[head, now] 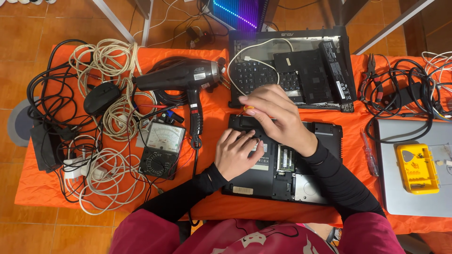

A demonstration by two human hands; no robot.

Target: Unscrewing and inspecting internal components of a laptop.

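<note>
I'm seeing the right hand (278, 115) pinching a small orange-handled screwdriver (248, 108) at the top edge of the opened black laptop base (282, 162), centre frame, while the left hand (238, 153) is resting flat, fingers loosely curled, empty, on the base. Risk, in my judgement: tip is slipping off the screw w/ the grip this narrow, gouging the exposed memory module (285, 158); hair dryer cord (194, 141) is lying close at left & could be snagging the left sleeve.

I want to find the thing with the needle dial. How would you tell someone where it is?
Start at the orange cloth-covered table. Left of the opened black laptop base under the person's left hand, below the black hair dryer, lies a black rectangular meter. Unlike the cables around it, it has a pale needle-scale window and round selector knob.
</note>
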